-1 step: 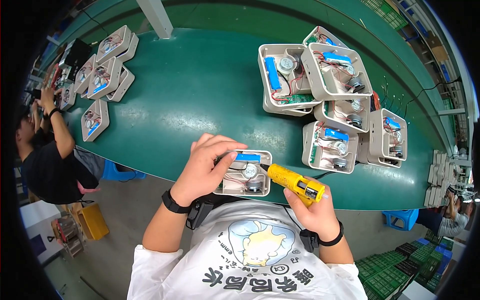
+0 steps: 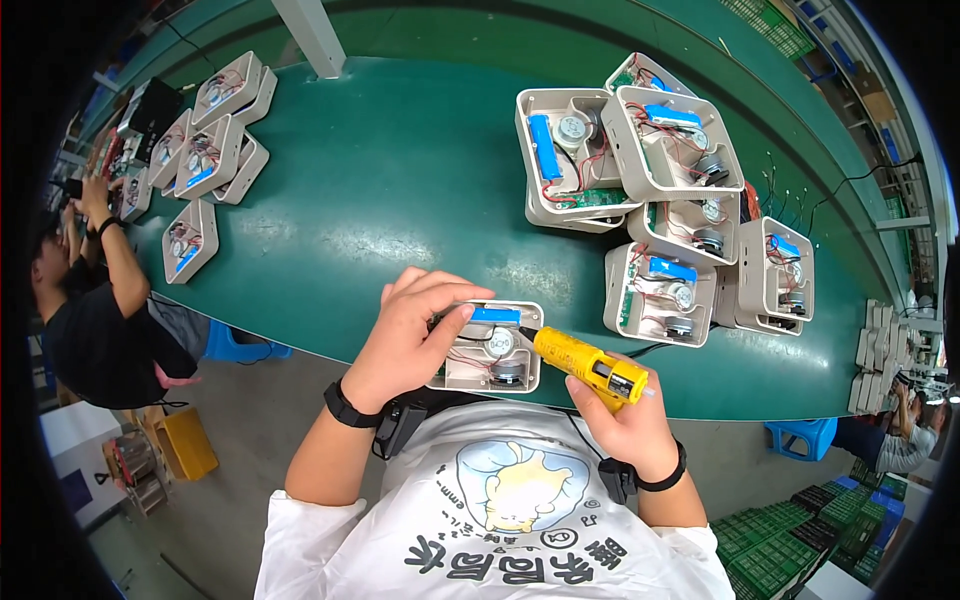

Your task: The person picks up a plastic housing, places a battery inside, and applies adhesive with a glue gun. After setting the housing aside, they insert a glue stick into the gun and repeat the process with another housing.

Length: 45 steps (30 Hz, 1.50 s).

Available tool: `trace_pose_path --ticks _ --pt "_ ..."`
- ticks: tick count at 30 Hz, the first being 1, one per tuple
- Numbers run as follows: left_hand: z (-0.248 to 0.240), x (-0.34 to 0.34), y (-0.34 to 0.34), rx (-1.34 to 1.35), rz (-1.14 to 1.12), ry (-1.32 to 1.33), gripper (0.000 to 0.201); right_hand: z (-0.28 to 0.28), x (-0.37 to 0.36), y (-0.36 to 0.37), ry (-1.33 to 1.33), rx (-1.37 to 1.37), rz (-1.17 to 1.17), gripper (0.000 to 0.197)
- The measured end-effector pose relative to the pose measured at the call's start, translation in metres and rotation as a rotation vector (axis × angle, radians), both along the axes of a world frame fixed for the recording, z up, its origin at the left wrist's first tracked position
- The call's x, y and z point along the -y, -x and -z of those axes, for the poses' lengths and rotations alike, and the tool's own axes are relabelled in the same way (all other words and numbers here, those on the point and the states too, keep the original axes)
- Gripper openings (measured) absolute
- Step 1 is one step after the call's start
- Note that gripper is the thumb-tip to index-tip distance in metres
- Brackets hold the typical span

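Note:
In front of me, at the near edge of the table, lies an off-white plastic housing (image 2: 463,380). Inside it are a blue wrapped battery (image 2: 495,315), a round silver part (image 2: 499,342), a dark speaker-like part (image 2: 507,372) and thin wires. My left hand (image 2: 410,335) grips the housing's left side, its thumb at the battery's left end and its fingers over the far rim. A yellow hot glue gun (image 2: 575,356) is held in my right hand (image 2: 630,425). Its dark nozzle points at the battery's right end; whether it touches is too small to tell. A translucent glue stick pokes from its back.
Stacked open housings (image 2: 675,150) with batteries and wires stand at the right of the green table (image 2: 400,130); more housings (image 2: 205,160) sit at the far left. A person (image 2: 100,290) works at left, another (image 2: 905,435) at far right. Green crates (image 2: 780,540) fill the lower right.
The glue gun in my right hand has tilted or shifted very slightly. My left hand and the housing look the same.

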<state>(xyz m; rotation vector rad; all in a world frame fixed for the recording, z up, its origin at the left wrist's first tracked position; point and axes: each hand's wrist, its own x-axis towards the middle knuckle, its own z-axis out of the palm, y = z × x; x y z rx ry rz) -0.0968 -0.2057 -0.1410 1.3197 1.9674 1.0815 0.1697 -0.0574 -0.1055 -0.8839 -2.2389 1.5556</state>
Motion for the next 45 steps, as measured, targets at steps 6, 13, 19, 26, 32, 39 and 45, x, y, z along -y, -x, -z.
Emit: trace_pose_path --ticks 6,13,19,26,32,39,45 --pt "0.005 -0.001 -0.004 -0.005 -0.040 -0.048 0.022 -0.014 -0.007 -0.002 -0.073 0.133 -0.124 0.017" --pt "0.006 0.002 -0.001 -0.017 -0.018 -0.056 0.023 -0.026 -0.006 -0.003 -0.118 0.166 -0.155 0.016" --pt "-0.001 0.006 0.004 0.001 0.047 -0.066 0.038 -0.015 0.002 0.020 0.070 0.006 -0.164 0.016" --pt "0.000 0.007 0.000 -0.005 0.038 -0.062 0.060 -0.014 0.008 0.035 0.180 0.056 -0.134 0.019" --pt "0.006 0.008 -0.006 -0.068 -0.017 -0.105 0.056 -0.016 0.004 0.045 0.091 0.159 -0.237 0.025" --pt "0.009 0.008 -0.006 -0.090 -0.048 -0.158 0.052 -0.016 0.008 0.042 0.068 0.121 -0.161 0.023" --pt "0.013 0.009 -0.009 -0.054 -0.101 -0.211 0.050 -0.025 0.004 0.046 0.018 0.147 -0.129 0.021"
